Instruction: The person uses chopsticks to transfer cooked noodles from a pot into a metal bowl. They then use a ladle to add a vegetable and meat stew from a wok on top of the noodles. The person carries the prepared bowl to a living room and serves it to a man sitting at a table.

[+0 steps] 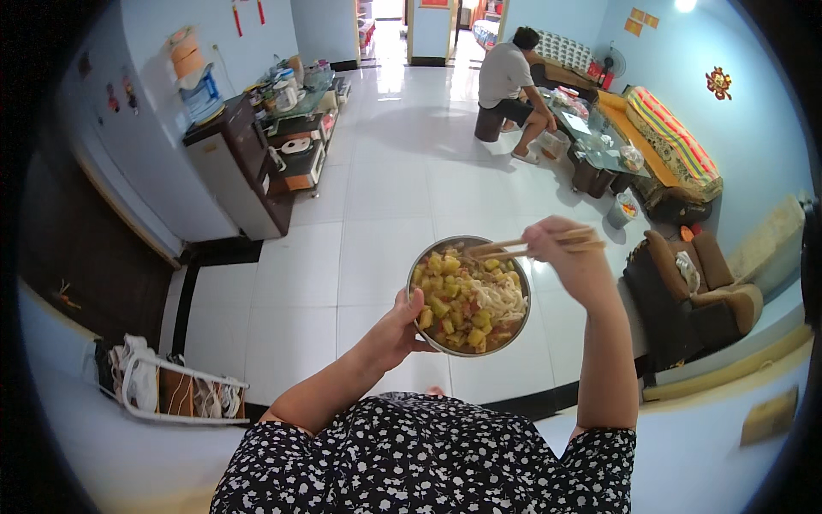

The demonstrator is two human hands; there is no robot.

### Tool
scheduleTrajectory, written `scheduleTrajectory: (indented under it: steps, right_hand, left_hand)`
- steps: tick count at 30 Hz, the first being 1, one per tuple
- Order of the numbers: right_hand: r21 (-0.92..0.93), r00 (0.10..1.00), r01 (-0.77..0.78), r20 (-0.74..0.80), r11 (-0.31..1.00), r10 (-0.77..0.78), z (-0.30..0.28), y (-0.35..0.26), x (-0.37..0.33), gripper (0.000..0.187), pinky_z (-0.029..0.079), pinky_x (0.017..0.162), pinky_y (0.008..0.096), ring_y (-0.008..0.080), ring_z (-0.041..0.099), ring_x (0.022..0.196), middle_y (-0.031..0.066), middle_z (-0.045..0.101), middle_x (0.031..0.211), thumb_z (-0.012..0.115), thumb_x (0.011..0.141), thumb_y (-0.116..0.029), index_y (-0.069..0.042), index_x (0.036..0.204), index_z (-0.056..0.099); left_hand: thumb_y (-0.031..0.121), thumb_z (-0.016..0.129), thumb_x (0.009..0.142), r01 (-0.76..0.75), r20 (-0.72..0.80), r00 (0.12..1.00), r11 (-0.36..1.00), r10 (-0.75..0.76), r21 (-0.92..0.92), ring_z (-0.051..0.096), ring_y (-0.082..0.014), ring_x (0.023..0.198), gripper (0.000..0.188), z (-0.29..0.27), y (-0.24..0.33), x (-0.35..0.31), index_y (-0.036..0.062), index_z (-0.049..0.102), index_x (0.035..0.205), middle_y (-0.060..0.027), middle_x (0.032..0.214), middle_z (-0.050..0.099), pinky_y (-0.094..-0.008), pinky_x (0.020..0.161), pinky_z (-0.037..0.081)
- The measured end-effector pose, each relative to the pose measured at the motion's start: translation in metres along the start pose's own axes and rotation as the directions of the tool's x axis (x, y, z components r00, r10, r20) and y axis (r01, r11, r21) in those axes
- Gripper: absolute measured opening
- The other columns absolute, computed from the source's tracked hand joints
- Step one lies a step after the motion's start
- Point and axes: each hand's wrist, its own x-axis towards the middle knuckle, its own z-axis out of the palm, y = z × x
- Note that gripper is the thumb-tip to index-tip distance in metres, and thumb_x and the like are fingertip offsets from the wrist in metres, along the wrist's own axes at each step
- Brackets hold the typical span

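Observation:
My left hand (399,330) grips a round metal bowl (411,272) at its left side, the thumb over the rim and the other fingers underneath. Pale noodles (503,300) fill the right part of the bowl, and chunky yellow-green vegetable pieces (441,300) in brown sauce cover the rest. With my right hand (565,248), closed near their upper ends, I hold a pair of wooden chopsticks (505,250). Their tips reach over the bowl's far rim into the food.
A person (510,81) sits on a stool by a glass coffee table (591,137) at the far right. A brown armchair (693,283) stands at right, a water dispenser (235,171) at left. Near the lower left is a white shoe rack (184,415). A trash bin (622,211) is beside the table.

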Motion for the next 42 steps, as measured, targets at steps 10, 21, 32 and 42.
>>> scheduleTrajectory:
  steps: [10, 21, 32, 42]
  right_hand:
    - [0.115, 0.926, -0.057, -0.365, 0.992, 0.096, -0.173, 0.083, 0.189, 0.023, 0.053, 0.06, 0.0247, 0.0132, 0.063, 0.066, 0.0061, 0.064, 0.075, 0.062, 0.089, -0.023, 0.0, 0.084, 0.064]
    - [0.289, 0.847, -0.227, -0.413, 0.93, 0.335, -0.306, 0.264, 0.402, 0.029, 0.056, 0.063, 0.0257, 0.0165, 0.065, 0.069, 0.0101, 0.065, 0.079, 0.062, 0.088, -0.026, 0.003, 0.087, 0.064]
    - [0.715, 0.806, -0.171, -0.294, 0.678, 0.513, -0.464, 0.444, 0.589, 0.029, 0.055, 0.066, 0.0256, 0.0194, 0.066, 0.071, 0.0109, 0.064, 0.079, 0.056, 0.092, -0.028, 0.0, 0.088, 0.062]
    - [0.545, 0.883, -0.087, -0.346, 0.834, 0.318, -0.614, 0.489, 0.768, 0.027, 0.055, 0.064, 0.0252, 0.0182, 0.066, 0.073, 0.0097, 0.065, 0.081, 0.056, 0.092, -0.026, -0.001, 0.089, 0.063]
  left_hand:
    - [0.059, 0.038, 0.089, 0.034, 0.054, 0.998, 0.999, -0.032, -0.037, 0.047, -0.0317, 0.121, 0.072, -0.018, 0.069, 0.304, 0.016, 0.015, 0.142, -0.0143, 0.137, 0.039, -0.0505, 0.091, 0.048]
    - [0.058, 0.049, 0.086, 0.151, 0.086, 0.984, 0.985, -0.158, 0.085, 0.046, -0.0311, 0.119, 0.077, -0.013, 0.131, 0.647, 0.0097, 0.013, 0.134, -0.0153, 0.135, 0.034, -0.0539, 0.087, 0.048]
    - [0.06, 0.045, 0.087, 0.179, 0.105, 0.978, 0.983, -0.182, 0.037, 0.049, -0.0286, 0.119, 0.073, 0.028, 0.14, 0.915, 0.0148, 0.017, 0.137, -0.0128, 0.134, 0.041, -0.0519, 0.089, 0.048]
    - [0.057, 0.047, 0.086, 0.19, 0.169, 0.97, 0.979, -0.175, -0.077, 0.046, -0.0275, 0.121, 0.071, 0.062, 0.152, 1.147, 0.017, 0.018, 0.138, -0.0116, 0.134, 0.039, -0.0512, 0.091, 0.048]
